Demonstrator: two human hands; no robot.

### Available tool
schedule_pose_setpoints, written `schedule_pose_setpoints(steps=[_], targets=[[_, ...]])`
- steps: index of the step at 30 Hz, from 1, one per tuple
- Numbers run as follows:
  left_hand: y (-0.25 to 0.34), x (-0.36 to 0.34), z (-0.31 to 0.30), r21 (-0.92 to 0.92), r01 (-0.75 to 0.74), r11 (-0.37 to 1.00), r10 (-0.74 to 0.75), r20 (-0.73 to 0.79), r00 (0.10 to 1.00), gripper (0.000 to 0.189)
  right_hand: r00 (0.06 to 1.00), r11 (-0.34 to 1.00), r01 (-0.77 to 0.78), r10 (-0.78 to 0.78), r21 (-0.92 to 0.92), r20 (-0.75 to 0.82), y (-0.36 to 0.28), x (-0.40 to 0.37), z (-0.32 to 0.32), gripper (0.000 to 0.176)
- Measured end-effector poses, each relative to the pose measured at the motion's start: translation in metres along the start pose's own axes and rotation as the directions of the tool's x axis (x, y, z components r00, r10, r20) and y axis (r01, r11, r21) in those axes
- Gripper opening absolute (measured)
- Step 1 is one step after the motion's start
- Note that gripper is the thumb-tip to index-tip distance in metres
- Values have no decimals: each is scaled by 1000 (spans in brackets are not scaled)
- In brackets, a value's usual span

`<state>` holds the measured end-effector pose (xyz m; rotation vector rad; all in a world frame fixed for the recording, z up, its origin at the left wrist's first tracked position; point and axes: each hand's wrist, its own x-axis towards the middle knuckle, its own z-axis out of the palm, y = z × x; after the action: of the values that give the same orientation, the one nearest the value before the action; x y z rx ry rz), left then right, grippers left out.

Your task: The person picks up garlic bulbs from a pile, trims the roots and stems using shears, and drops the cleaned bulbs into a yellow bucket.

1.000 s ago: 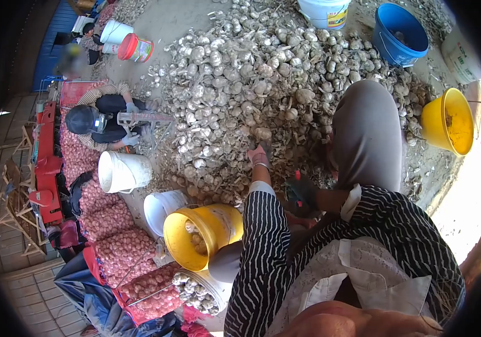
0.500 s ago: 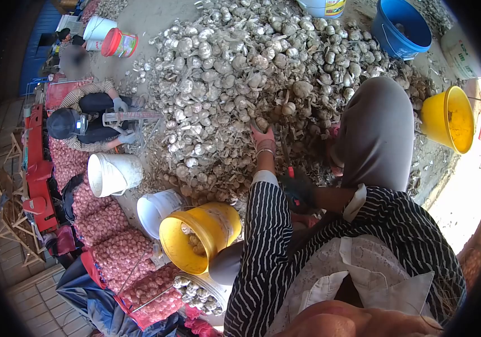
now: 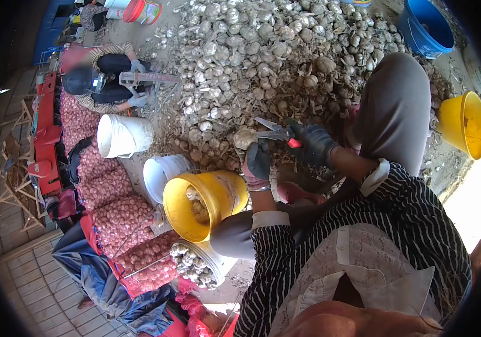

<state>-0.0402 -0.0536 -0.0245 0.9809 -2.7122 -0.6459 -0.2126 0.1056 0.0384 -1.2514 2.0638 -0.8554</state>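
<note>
My left hand (image 3: 258,163), in a pink and dark grey glove, is closed around a garlic bulb (image 3: 245,139) held up in front of the heap. My right hand (image 3: 318,145), in a dark glove, grips pruning shears (image 3: 277,133) with red on the handle. Their blades are apart, pointing left, with the lower blade right beside the bulb. Beyond both hands spreads a large garlic heap (image 3: 235,73) with dry leaves and stalks. By my left knee a yellow bucket (image 3: 176,208) lies tilted, with some bulbs inside.
White buckets (image 3: 122,136) stand at left, and a container of trimmed garlic (image 3: 195,267) is below the yellow one. Red net sacks (image 3: 119,222) line the left side. Another person (image 3: 105,78) crouches across the heap. A blue bucket (image 3: 414,33) and a second yellow bucket (image 3: 456,123) are at right.
My left hand has come back from the heap with a garlic bulb, towards my right hand. My right hand has risen, bringing the open shears to the bulb. The view has shifted slightly.
</note>
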Motion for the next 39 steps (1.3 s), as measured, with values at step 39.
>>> schedule_pose_setpoints(steps=[39], targets=[[5,-70,3,-885,112,-451,-82,166,983,17,989,994,-102,97,40,115,22,-36,29,36]])
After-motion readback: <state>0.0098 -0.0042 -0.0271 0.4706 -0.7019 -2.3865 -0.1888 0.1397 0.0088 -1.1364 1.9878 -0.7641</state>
